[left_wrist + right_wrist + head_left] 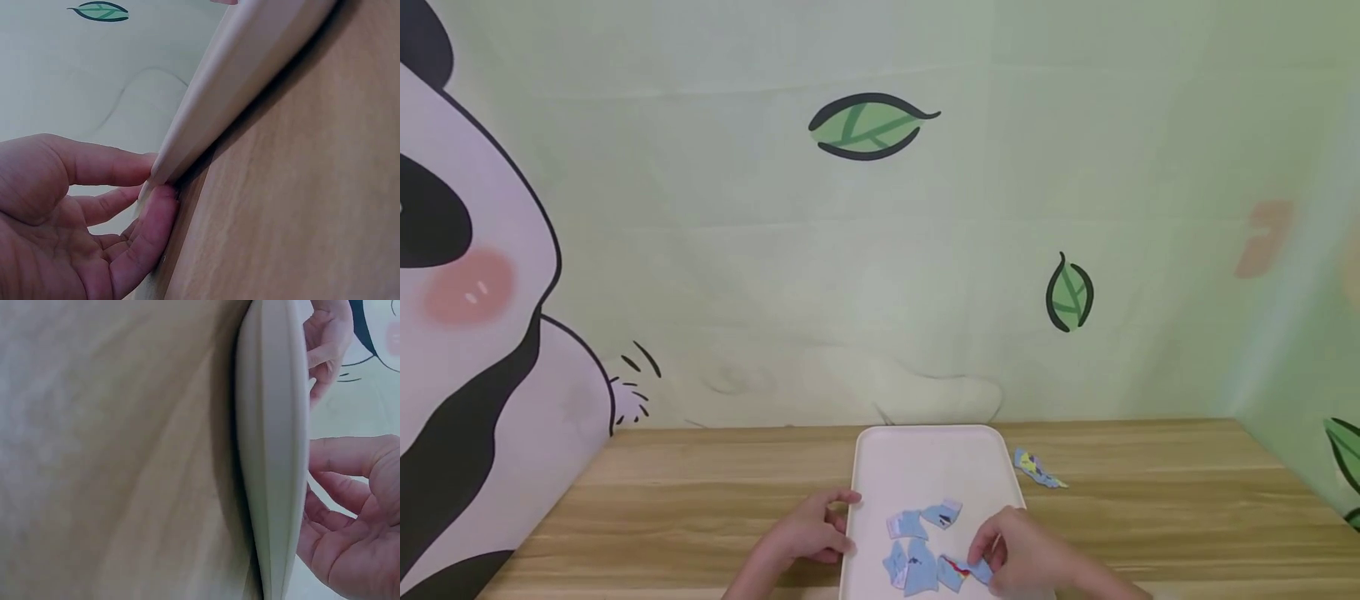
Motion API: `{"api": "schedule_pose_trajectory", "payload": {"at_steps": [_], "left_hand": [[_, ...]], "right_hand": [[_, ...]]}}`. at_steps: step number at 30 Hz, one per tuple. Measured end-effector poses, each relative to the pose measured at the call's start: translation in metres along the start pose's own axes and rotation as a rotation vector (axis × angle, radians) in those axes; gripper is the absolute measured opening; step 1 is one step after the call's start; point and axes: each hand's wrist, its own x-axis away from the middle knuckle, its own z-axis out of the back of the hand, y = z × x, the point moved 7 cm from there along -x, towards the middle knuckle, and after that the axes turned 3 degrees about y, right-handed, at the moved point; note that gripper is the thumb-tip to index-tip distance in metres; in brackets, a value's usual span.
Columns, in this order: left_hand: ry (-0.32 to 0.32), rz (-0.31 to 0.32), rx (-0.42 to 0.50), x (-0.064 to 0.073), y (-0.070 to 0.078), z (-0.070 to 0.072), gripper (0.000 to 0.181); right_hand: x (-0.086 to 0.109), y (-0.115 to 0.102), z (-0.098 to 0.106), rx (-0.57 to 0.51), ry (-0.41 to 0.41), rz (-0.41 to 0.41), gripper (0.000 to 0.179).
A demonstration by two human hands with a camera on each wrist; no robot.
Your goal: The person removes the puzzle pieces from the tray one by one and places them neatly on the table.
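A blue-yellow piece (1036, 470) lies just beside the tray (932, 467).

The near end of the tray (936, 467) and the near part of the worktop (722, 467) are cut off by the head view's lower edge. The blue piece (981, 572) held by the right hand (1026, 552) is partly hidden by the fingers. The print on the far-right loose piece (1037, 469) is too small to be told. In both wrist views, the pieces are hidden by the tray's side. The panda (497, 192) is cut off at left; the red mark (1264, 240) at right is blurred.
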Motion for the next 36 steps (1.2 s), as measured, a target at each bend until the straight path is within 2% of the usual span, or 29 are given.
{"api": "schedule_pose_trajectory", "payload": {"at_steps": [7,12,17,26,36], "left_hand": [[0.002,0.009,-0.004,0.000,0.001,0.000,0.056],[0.000,0.012,-0.010,0.000,0.001,0.001,0.056],[-0.003,0.004,-0.010,0.001,0.001,0.001,0.056],[-0.016,-0.003,-0.003,-0.001,0.001,0.000,0.058],[-0.017,-0.008,-0.003,-0.001,0.000,0.000,0.057]], "right_hand": [[-0.001,0.002,0.003,-0.096,-0.030,0.005,0.022],[-0.001,0.003,0.009,-0.147,-0.022,0.015,0.022],[0.002,0.009,0.020,-0.158,0.005,-0.043,0.023],[0.006,0.020,0.050,-0.210,0.070,-0.010,0.024],[0.014,0.040,0.077,-0.230,0.164,-0.076,0.032]]}}
